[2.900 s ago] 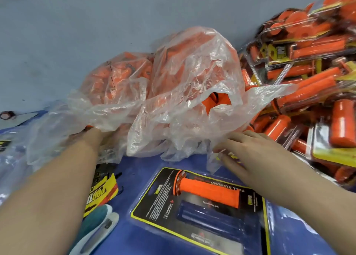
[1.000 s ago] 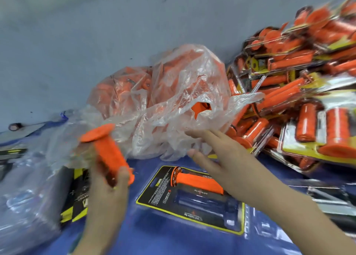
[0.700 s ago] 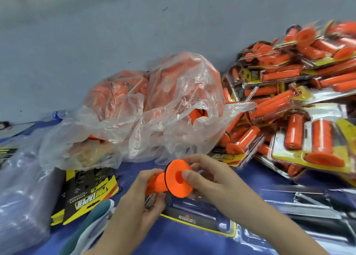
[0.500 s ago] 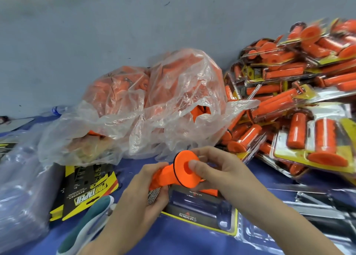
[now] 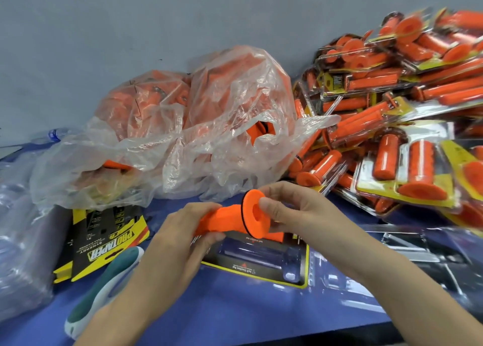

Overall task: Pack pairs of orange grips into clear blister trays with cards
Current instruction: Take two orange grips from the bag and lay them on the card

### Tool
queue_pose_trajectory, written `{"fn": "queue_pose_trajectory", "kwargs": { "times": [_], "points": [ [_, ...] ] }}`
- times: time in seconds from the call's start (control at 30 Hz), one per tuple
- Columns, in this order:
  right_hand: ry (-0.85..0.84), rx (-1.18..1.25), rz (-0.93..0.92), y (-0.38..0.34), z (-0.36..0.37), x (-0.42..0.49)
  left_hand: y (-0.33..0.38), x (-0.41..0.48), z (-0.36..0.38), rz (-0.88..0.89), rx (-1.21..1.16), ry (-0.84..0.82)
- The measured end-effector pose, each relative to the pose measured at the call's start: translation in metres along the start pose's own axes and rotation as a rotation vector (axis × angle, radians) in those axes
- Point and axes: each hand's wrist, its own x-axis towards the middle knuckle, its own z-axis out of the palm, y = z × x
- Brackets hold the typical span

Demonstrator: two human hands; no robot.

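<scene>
Head view: left hand [image 5: 183,237] and right hand [image 5: 296,215] both tight around one orange grip [image 5: 227,219], blister tray [image 5: 261,258] beneath largely hidden.

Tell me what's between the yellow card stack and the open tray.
Head view: the left hand, gripping the orange grip, fills that gap; the tip of a teal-and-white tool lies beside it.

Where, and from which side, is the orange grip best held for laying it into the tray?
Likely by the straight barrel, from the left, as the left hand grips it. The grip lies nearly level, and its wide flange, pinched by the right hand, must seat in the tray below.
</scene>
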Motion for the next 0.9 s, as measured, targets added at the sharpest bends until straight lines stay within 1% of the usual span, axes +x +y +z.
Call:
{"fn": "queue_pose_trajectory", "kwargs": {
  "times": [0.1,0.2,0.3,0.43,0.53,0.63,0.73,0.83,0.9],
  "points": [
    [0.178,-0.104,-0.072,-0.002,-0.013,0.002,0.003,0.002,0.003,0.039,0.077,-0.090],
    [0.266,-0.188,-0.116,-0.001,-0.022,0.004,0.011,0.004,0.008,0.078,0.193,-0.153],
    [0.277,-0.250,-0.132,0.003,-0.025,0.004,0.015,0.008,0.013,0.137,0.299,-0.199],
    [0.290,-0.313,-0.151,0.005,-0.023,0.003,0.014,0.010,0.015,0.169,0.337,-0.261],
    [0.292,-0.339,-0.169,0.005,-0.021,0.002,0.015,0.012,0.019,0.208,0.352,-0.260],
    [0.284,-0.369,-0.176,0.006,-0.020,0.001,0.015,0.012,0.023,0.254,0.343,-0.278],
    [0.273,-0.428,-0.174,0.008,-0.020,0.000,0.015,0.010,0.027,0.273,0.310,-0.334],
    [0.293,-0.487,-0.193,0.010,-0.020,-0.001,0.013,0.008,0.026,0.234,0.236,-0.384],
    [0.307,-0.496,-0.207,0.010,-0.020,-0.003,0.010,0.007,0.023,0.190,0.176,-0.376]
  ]
}}
